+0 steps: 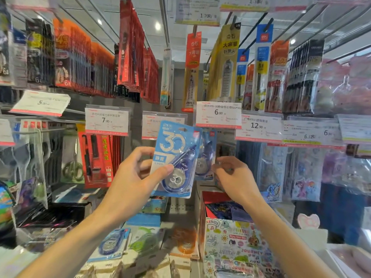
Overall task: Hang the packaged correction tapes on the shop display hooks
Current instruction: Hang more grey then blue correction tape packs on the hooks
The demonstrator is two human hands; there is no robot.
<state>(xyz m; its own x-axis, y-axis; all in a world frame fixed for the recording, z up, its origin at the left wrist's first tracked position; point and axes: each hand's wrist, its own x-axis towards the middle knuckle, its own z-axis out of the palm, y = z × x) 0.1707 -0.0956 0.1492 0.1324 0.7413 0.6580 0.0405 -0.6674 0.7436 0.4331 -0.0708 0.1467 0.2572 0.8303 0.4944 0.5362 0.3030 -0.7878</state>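
Blue card and clear plastic make up the correction tape pack [176, 157] at the middle of the view, the landmark here. Far left of it, red pen packs [96, 157] hang on a hook under a 7.80 price tag [106, 121]. Just left of the pack, the left hand [132, 173] pinches it, thumb on the front, fingers curled behind, holding it upright in front of the display. Below the pack, a shelf tray [144, 263] holds blue, green and orange correction tapes lying flat. Right behind the pack, a second blue pack [206, 155] hangs beneath the 6.00 price tag [218, 114]. The right hand [234, 177] grasps that hanging pack's lower edge with curled fingers. Lower right, a cartoon-printed box [230, 237] holds dark packets.
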